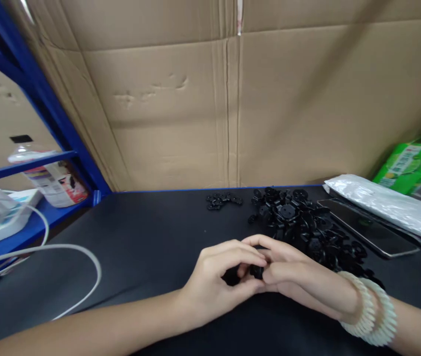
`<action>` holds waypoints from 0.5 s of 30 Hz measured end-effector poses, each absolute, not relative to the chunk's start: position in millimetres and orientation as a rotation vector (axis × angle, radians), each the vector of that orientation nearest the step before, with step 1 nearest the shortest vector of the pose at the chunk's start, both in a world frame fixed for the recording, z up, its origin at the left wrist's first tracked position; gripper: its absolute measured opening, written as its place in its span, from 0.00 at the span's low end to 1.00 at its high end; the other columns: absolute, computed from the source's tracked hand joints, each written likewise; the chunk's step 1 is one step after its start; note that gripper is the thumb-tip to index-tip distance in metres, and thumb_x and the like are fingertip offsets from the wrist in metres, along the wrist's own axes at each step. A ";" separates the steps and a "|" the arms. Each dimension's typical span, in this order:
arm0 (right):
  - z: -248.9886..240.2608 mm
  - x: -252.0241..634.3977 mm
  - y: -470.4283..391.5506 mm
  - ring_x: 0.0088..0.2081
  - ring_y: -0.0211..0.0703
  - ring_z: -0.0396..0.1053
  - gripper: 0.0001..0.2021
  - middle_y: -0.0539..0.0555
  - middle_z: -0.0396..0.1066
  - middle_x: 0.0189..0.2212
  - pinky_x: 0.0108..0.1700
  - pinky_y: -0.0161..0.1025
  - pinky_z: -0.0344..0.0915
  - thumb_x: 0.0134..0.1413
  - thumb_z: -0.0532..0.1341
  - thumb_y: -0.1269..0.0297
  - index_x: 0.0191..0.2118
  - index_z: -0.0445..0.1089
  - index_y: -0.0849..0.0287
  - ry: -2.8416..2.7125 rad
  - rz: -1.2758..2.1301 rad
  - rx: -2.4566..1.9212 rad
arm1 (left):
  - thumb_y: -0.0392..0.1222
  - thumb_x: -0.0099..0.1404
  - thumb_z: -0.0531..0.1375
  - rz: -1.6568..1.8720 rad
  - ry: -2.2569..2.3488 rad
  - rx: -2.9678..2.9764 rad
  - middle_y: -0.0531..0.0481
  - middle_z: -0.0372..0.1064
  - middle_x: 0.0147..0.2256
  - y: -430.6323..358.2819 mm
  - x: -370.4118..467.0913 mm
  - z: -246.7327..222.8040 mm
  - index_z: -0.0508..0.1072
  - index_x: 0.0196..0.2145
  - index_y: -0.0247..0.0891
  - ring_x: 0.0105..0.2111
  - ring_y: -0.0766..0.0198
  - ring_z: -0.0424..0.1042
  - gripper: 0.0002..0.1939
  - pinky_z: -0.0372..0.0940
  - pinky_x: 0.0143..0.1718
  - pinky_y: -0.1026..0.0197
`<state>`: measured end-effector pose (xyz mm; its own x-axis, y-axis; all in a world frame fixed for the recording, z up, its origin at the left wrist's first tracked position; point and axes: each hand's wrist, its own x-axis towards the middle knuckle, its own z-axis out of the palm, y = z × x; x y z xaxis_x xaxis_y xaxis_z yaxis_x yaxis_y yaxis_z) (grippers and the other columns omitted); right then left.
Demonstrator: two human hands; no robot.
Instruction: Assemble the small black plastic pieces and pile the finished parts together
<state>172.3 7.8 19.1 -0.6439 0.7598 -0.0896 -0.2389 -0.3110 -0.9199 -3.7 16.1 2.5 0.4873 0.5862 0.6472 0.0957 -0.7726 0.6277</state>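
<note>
My left hand (pixel 221 272) and my right hand (pixel 288 269) meet over the front part of the black table (pixel 151 232). Between their fingertips is a small black plastic part (pixel 257 271), mostly covered by the fingers. Both hands are closed on it, thumbs and fingers bent inward. Just behind my right hand spreads a large pile of black plastic parts (pixel 288 212), round and clip-like. Farther back, left of that pile, lies a small cluster of similar black parts (pixel 223 200).
A smartphone (pixel 368 227) and a silvery plastic bag (pixel 388 198) lie right of the pile, before a green package (pixel 406 163). Cardboard (pixel 165 109) walls the back. At left, a blue rack (pixel 43 109) holds a bottle (pixel 56 178) and power strip (pixel 2 217); a white cable (pixel 95 262) loops onto the table.
</note>
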 end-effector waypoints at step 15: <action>11.1 159.4 -0.4 0.38 0.40 0.64 0.20 0.49 0.61 0.33 0.42 0.38 0.64 0.41 0.50 0.78 0.41 0.65 0.57 -1.547 1.851 -0.813 | 0.24 0.49 0.62 1.234 0.493 2.169 0.45 0.73 0.29 8.7 -0.9 -2.9 0.77 0.32 0.32 0.20 0.68 0.64 0.12 0.65 0.20 0.66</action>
